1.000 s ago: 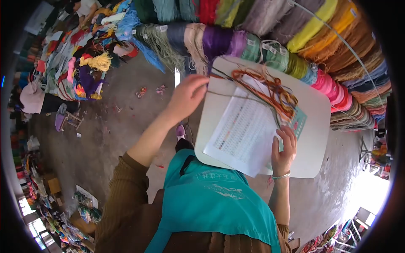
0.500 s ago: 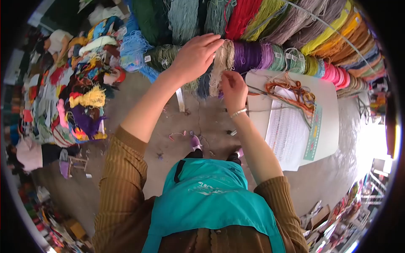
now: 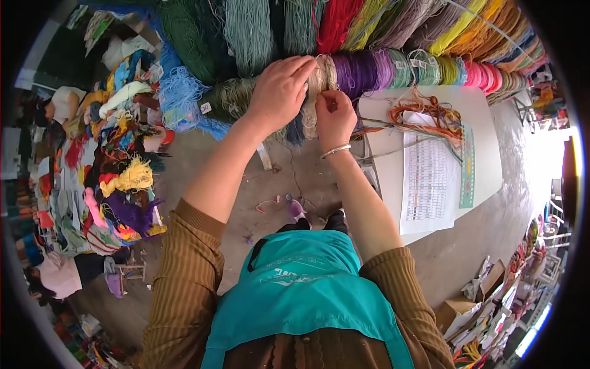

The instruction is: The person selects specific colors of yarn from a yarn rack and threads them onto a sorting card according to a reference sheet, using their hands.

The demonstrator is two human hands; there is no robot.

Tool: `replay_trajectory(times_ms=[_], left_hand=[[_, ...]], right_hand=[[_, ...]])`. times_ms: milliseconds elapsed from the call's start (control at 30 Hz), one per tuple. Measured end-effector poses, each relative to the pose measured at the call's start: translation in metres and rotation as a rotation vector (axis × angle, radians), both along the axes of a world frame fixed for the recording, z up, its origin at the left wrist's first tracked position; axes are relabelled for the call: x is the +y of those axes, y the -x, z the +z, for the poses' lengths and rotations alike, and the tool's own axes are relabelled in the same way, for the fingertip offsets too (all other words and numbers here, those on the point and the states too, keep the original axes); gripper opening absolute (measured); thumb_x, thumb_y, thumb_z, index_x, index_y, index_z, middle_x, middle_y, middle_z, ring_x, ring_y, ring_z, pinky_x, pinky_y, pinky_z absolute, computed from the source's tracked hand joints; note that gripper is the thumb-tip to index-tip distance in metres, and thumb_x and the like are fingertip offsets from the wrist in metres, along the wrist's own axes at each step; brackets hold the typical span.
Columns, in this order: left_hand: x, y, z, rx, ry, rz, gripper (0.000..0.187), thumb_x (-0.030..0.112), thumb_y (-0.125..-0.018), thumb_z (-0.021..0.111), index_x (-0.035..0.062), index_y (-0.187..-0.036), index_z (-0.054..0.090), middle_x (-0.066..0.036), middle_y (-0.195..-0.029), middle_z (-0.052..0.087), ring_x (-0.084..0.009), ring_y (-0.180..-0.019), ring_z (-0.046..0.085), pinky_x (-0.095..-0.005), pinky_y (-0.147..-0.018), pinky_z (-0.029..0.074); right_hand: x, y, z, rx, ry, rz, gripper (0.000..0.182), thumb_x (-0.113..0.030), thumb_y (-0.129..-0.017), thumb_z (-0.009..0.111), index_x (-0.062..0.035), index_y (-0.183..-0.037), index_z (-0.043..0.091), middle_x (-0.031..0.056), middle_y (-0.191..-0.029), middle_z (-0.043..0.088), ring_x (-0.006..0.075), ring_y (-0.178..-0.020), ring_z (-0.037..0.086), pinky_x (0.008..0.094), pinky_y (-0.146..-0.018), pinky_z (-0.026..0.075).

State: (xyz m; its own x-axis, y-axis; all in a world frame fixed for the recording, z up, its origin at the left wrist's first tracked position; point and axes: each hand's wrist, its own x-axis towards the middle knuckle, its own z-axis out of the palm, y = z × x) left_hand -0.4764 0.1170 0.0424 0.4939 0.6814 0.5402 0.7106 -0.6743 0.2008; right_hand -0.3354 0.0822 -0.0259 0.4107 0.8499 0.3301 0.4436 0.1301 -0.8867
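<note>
A beige yarn skein [image 3: 322, 74] hangs among other skeins on a horizontal bar. My left hand [image 3: 279, 92] lies across its left side and the green skein next to it, fingers stretched out and fingertips on the beige strands. The thumb is hidden. Just below and to the right, my right hand [image 3: 336, 120] is closed in a pinch at the beige strands, whose loose lower part hangs beside it. Purple skeins [image 3: 356, 72] adjoin on the right. A dark green skein [image 3: 227, 98] with a white number tag hangs on the left.
At right a white table [image 3: 482, 147] holds printed sheets [image 3: 430, 178], a green punched card [image 3: 468, 166] and orange-brown threads [image 3: 430, 117]. Large yarn hanks [image 3: 246, 37] hang behind the bar. Heaped yarn [image 3: 123, 178] lies at left, near a person in pink [image 3: 58, 273]. A cardboard box [image 3: 458, 310] stands lower right.
My right hand has moved left and slightly up against the beige skein. My left hand stays over it with fingers a little more bent. The camera view has shifted slightly.
</note>
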Motion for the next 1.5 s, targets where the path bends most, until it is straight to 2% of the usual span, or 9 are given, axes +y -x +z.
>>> replay_trajectory(times_ms=[200,267,367,600,800,900,1067,1300,1500], left_hand=[[0.0,-0.001,0.0,-0.004,-0.006,-0.009,0.046,0.006,-0.083,0.063,0.0012,-0.129,0.056,-0.011,-0.13,0.059,-0.0294,-0.119,0.056,-0.0419,-0.104,0.043],[0.0,-0.001,0.001,-0.003,-0.002,-0.015,0.046,0.006,-0.083,0.063,0.0011,-0.128,0.056,-0.011,-0.129,0.06,-0.0295,-0.118,0.056,-0.0419,-0.104,0.043],[-0.001,-0.002,0.001,0.011,-0.003,-0.009,0.047,0.006,-0.083,0.063,0.0013,-0.129,0.056,-0.011,-0.13,0.059,-0.0295,-0.118,0.056,-0.0418,-0.104,0.043],[0.0,-0.002,0.0,0.017,0.004,-0.006,0.047,0.007,-0.083,0.063,0.0017,-0.129,0.056,-0.011,-0.13,0.059,-0.0297,-0.118,0.056,-0.0424,-0.104,0.043],[0.0,-0.001,0.001,0.039,0.038,-0.004,0.051,0.007,-0.085,0.061,0.0032,-0.136,0.051,-0.012,-0.136,0.055,-0.0317,-0.121,0.054,-0.0439,-0.105,0.042],[-0.001,-0.002,0.001,0.039,0.04,-0.001,0.052,0.007,-0.085,0.062,0.0035,-0.136,0.051,-0.012,-0.136,0.055,-0.0319,-0.121,0.054,-0.044,-0.105,0.042],[-0.001,-0.002,0.001,0.044,0.038,0.005,0.054,0.006,-0.084,0.062,0.0045,-0.137,0.051,-0.012,-0.136,0.055,-0.032,-0.122,0.054,-0.044,-0.105,0.042],[-0.002,-0.002,0.001,0.054,0.053,0.014,0.055,0.006,-0.083,0.063,0.0051,-0.137,0.051,-0.011,-0.137,0.055,-0.0316,-0.122,0.054,-0.044,-0.106,0.042],[-0.003,-0.004,0.002,0.071,0.05,0.027,0.055,0.008,-0.084,0.062,0.0065,-0.139,0.051,-0.01,-0.137,0.055,-0.0304,-0.123,0.054,-0.0432,-0.106,0.042]], right_hand=[[-0.015,-0.001,0.004,0.191,0.004,0.08,0.009,-0.01,-0.086,0.068,-0.0023,-0.087,0.064,0.0081,-0.082,0.069,0.0171,-0.063,0.065,0.0292,-0.058,0.05],[-0.022,-0.002,0.011,0.797,0.15,0.272,0.009,-0.01,-0.092,0.063,-0.0024,-0.091,0.059,0.0101,-0.085,0.071,0.0141,-0.059,0.064,0.0249,-0.052,0.048],[-0.022,-0.006,0.014,1.041,0.187,0.329,0.009,-0.011,-0.096,0.059,-0.0037,-0.097,0.054,0.0135,-0.087,0.072,0.0135,-0.056,0.064,0.022,-0.048,0.047],[-0.021,-0.007,0.009,1.158,0.22,0.357,0.012,-0.014,-0.097,0.057,-0.0033,-0.102,0.054,0.0136,-0.086,0.071,0.0149,-0.058,0.065,0.0234,-0.05,0.051],[-0.018,-0.005,0.009,1.135,0.233,0.368,0.021,-0.015,-0.094,0.065,-0.001,-0.109,0.061,0.0096,-0.082,0.07,0.0124,-0.057,0.064,0.0228,-0.05,0.051],[-0.015,-0.003,0.009,1.095,0.23,0.342,0.016,-0.015,-0.092,0.069,-0.0035,-0.103,0.065,0.0066,-0.078,0.069,0.0101,-0.057,0.063,0.0214,-0.049,0.048],[-0.012,0.0,0.006,1.103,0.164,0.274,0.005,-0.009,-0.09,0.069,-0.0085,-0.093,0.066,-0.0014,-0.072,0.062,0.0062,-0.05,0.05,0.0199,-0.045,0.03],[-0.016,-0.004,0.014,1.213,0.084,0.318,0.002,-0.004,-0.087,0.065,-0.0056,-0.087,0.064,-0.0031,-0.068,0.057,0.0047,-0.049,0.044,0.0212,-0.043,0.028],[-0.017,-0.002,0.017,1.286,0.196,0.329,0.004,-0.008,-0.091,0.063,-0.0044,-0.091,0.065,-0.0046,-0.067,0.054,0.0039,-0.049,0.04,0.0199,-0.043,0.026]])
